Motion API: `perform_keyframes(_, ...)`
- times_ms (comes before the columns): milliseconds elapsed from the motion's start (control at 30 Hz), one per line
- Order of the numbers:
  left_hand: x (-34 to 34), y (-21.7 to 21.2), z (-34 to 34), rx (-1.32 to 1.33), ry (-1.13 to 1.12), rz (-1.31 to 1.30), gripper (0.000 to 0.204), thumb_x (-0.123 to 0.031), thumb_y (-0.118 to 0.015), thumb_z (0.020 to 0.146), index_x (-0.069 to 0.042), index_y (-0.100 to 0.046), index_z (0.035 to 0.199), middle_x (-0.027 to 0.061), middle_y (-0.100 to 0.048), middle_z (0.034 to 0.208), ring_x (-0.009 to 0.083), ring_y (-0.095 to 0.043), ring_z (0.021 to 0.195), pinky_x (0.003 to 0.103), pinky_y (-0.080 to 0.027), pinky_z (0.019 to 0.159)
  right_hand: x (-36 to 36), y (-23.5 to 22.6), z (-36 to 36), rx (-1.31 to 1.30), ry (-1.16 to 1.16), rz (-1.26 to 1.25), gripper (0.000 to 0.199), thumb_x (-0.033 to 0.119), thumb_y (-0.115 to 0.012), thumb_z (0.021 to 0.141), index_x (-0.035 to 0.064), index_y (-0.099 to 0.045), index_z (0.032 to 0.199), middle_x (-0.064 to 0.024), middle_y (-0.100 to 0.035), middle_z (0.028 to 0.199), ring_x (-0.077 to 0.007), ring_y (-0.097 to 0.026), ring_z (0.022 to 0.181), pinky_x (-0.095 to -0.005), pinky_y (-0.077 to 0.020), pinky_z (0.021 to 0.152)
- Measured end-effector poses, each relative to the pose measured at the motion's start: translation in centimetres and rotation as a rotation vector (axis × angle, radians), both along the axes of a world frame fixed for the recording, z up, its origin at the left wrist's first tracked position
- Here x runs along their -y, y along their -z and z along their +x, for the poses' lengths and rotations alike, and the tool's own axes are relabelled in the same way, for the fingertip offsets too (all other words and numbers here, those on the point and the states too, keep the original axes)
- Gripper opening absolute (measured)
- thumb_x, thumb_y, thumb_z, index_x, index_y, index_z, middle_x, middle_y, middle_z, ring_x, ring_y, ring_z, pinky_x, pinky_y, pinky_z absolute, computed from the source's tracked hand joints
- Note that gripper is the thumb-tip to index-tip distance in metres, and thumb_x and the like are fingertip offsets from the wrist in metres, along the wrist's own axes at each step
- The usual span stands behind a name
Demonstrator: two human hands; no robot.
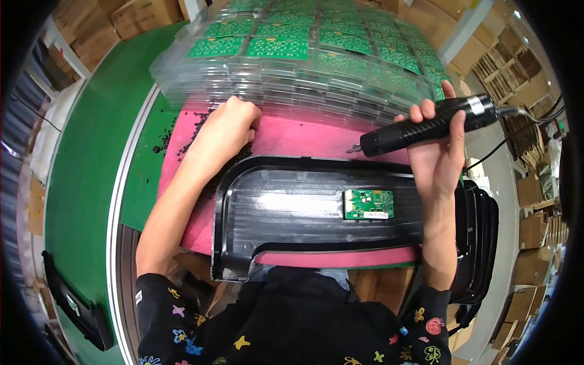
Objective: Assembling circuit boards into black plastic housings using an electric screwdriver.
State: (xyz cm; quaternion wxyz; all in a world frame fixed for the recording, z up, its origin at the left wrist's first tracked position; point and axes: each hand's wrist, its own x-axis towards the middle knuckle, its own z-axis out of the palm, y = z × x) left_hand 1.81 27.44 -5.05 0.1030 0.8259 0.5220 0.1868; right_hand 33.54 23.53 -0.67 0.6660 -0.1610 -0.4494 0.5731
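My right hand [435,152] grips a black electric screwdriver [420,126], its bit pointing left above the far edge of a black plastic panel [292,188]. The panel lies hollow side up in front of me, and a small green circuit board [368,204] sits inside it. Beyond the panel's far left corner, my left hand [236,121] is closed, knuckles up, over the pink mat [292,137]. Whatever its fingertips pinch is hidden from view. Small black screws [193,131] lie scattered beside that forearm.
Stacked clear plastic trays [274,79] of green circuit boards stand at the far side. More black panels [477,243] are stacked at the right. A green conveyor belt [79,182] runs along the left, carrying another black panel [76,304]. The screwdriver's cable [517,112] trails right.
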Motion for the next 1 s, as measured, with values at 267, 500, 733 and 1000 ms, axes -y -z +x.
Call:
perform_keyframes(267,4.0,-6.5,8.4,0.593,0.433,-0.418,0.014,-0.002,-0.071,0.077,0.002,-0.071,0.091,0.0068,-0.070,0.084,0.0121,-0.066,0.079,0.026,-0.054,0.074,3.5,-0.4,1.2,-0.246,-0.200,0.062,0.036,0.042,-0.052,0.099,0.0188,-0.049,0.127,0.0048,-0.046,0.077,-0.0105,-0.046,0.075,-0.0426,-0.0382,0.090)
perform_keyframes(500,4.1,-5.9,9.8,0.733,0.541,-0.833,0.012,-0.001,-0.062,0.090,0.003,-0.063,0.101,0.0070,-0.067,0.097,0.0116,-0.063,0.090,0.026,-0.051,0.082,5.5,-1.2,1.7,-0.306,-0.154,0.160,0.063,0.036,-0.065,0.092,0.0018,-0.041,0.140,0.0067,-0.045,0.072,-0.0056,-0.045,0.069,-0.0307,-0.0352,0.082)
perform_keyframes(733,3.9,-5.0,10.1,0.454,0.583,-0.615,0.015,-0.008,-0.070,0.084,0.003,-0.065,0.094,0.0108,-0.069,0.088,0.0201,-0.067,0.079,0.032,-0.053,0.078,6.2,-1.8,2.6,-0.200,-0.127,0.310,0.040,0.026,-0.075,0.085,0.0164,-0.044,0.108,0.0049,-0.053,0.074,-0.0094,-0.053,0.070,-0.0360,-0.0356,0.084)
perform_keyframes(1000,4.4,-4.0,10.6,0.447,0.631,-0.408,0.019,-0.010,-0.069,0.084,0.005,-0.061,0.093,0.0137,-0.067,0.088,0.0300,-0.067,0.080,0.036,-0.051,0.071,6.6,-1.7,1.8,-0.147,-0.108,0.284,0.041,0.022,-0.079,0.081,0.0156,-0.044,0.102,0.0052,-0.054,0.071,-0.0089,-0.053,0.068,-0.0351,-0.0347,0.083)
